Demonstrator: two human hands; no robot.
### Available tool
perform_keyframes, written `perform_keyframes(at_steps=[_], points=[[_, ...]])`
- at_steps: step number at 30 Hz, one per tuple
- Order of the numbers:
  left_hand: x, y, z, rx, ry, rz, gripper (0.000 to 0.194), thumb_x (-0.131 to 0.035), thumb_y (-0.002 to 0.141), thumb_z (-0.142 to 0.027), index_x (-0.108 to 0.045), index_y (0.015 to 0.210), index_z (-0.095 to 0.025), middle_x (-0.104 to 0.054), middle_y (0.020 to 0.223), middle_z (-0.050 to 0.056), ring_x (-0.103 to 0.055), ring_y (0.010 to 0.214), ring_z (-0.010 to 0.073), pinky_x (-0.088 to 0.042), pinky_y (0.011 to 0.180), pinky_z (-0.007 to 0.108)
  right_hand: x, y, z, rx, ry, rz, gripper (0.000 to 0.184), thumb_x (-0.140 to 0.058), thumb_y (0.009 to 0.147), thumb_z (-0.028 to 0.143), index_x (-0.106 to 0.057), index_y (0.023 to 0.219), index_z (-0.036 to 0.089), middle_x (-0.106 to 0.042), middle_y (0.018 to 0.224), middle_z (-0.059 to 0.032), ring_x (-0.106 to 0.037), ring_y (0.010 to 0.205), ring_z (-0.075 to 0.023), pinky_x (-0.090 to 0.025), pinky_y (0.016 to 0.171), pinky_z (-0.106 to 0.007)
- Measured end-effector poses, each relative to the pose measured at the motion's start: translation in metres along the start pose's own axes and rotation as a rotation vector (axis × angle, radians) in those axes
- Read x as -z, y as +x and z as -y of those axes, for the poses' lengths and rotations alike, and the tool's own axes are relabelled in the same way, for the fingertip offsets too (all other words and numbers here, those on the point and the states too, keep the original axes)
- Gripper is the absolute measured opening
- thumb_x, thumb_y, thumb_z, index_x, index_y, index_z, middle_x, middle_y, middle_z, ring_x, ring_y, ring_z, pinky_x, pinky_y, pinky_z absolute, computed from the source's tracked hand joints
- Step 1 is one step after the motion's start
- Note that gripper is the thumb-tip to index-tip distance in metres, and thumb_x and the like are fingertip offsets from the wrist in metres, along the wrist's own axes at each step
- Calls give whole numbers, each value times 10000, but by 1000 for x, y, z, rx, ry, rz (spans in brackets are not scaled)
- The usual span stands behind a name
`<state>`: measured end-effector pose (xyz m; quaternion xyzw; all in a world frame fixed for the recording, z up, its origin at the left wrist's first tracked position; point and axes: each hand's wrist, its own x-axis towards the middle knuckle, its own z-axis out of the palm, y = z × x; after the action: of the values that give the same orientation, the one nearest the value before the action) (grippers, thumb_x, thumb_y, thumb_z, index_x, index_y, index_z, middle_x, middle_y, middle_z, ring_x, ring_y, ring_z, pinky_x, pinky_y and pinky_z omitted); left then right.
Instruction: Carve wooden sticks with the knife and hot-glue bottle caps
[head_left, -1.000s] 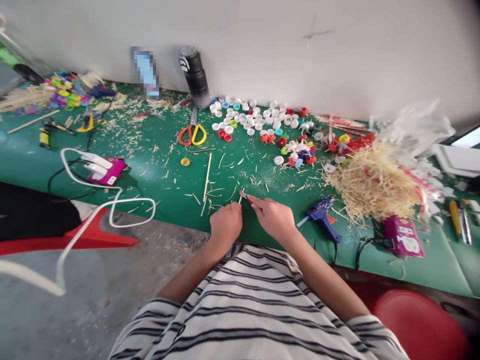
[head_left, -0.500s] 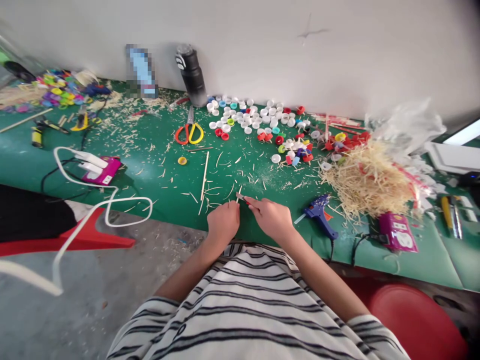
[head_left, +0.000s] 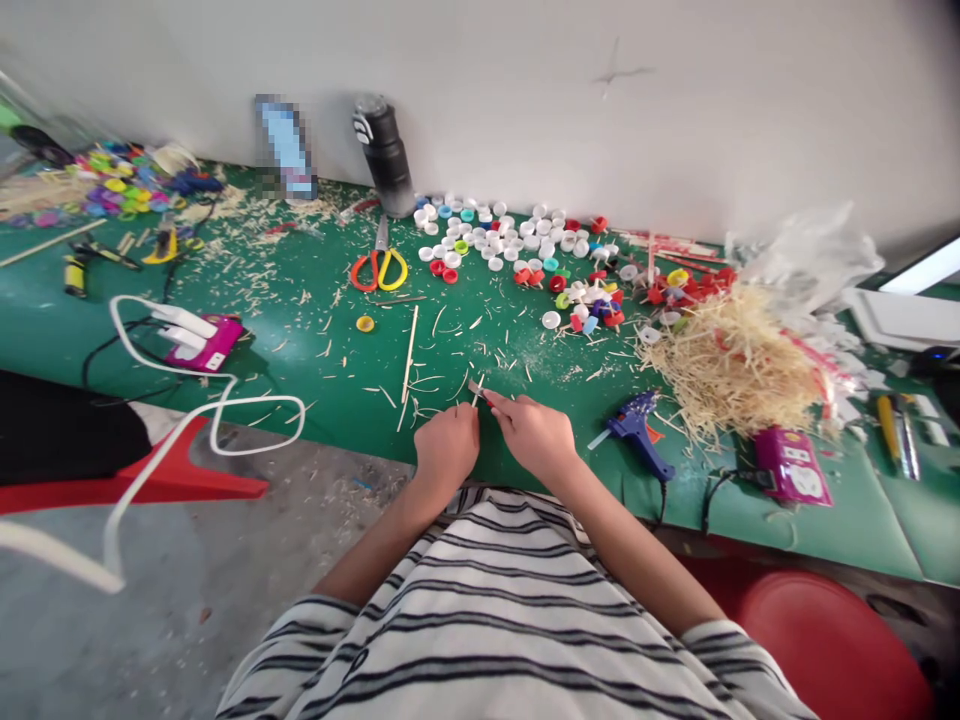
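Near the front edge of the green table, my left hand (head_left: 448, 445) is closed around a thin wooden stick (head_left: 479, 384) whose tip pokes up past the fingers. My right hand (head_left: 538, 436) grips a small knife (head_left: 474, 387) with a red part by the fingers; most of its handle is hidden. The blade lies across the stick's tip. Just beyond my hands are curled wood shavings (head_left: 427, 378) and a longer wooden stick (head_left: 410, 352) lying on the table.
Scissors (head_left: 380, 268), a black bottle (head_left: 385, 160) and many bottle caps (head_left: 517, 235) stand farther back. To the right are a blue glue gun (head_left: 639, 432), a heap of wood shavings (head_left: 735, 370) and a purple power socket (head_left: 791, 467). A white cable (head_left: 217, 415) hangs over the left edge.
My right hand and the knife have shifted slightly left and away from me over the stick. My left hand stays nearly in place, still holding the stick.
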<state>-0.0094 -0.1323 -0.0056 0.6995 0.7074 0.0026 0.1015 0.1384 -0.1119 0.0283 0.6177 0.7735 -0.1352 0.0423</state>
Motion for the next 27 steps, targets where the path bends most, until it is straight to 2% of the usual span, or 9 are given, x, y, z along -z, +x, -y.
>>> perform_keyframes(at_steps=[9, 16, 21, 27], points=[[-5, 0, 3, -48, 15, -19, 474, -189, 1061, -371, -613, 988, -171, -722, 900, 110, -718, 853, 268, -439, 635, 295, -6, -16, -8, -55, -14, -8, 472, -265, 1062, 473, -493, 1475, 489, -708, 996, -15, -672, 754, -169, -427, 590, -258], [-5, 0, 2, -77, 22, -28, 494, -160, 1064, -344, -613, 981, -165, -713, 879, 117, -712, 836, 267, -417, 610, 297, -1, 0, -8, -65, -54, -1, 483, -265, 1065, 459, -463, 1506, 461, -713, 1040, -41, -686, 774, -168, -446, 612, -259], [-6, 0, 1, -78, 17, -52, 481, -174, 1066, -332, -611, 949, -170, -711, 863, 105, -711, 813, 257, -395, 592, 293, 3, 17, -11, -56, -1, -8, 467, -286, 1059, 480, -521, 1462, 467, -724, 1017, -26, -693, 799, -172, -446, 613, -247], [-6, -1, 3, -65, 7, -88, 473, -176, 1069, -348, -605, 949, -191, -709, 854, 80, -702, 794, 242, -340, 570, 297, 2, 1, -17, -46, 61, 21, 454, -313, 1056, 465, -521, 1460, 473, -730, 978, -9, -694, 816, -170, -444, 626, -247]])
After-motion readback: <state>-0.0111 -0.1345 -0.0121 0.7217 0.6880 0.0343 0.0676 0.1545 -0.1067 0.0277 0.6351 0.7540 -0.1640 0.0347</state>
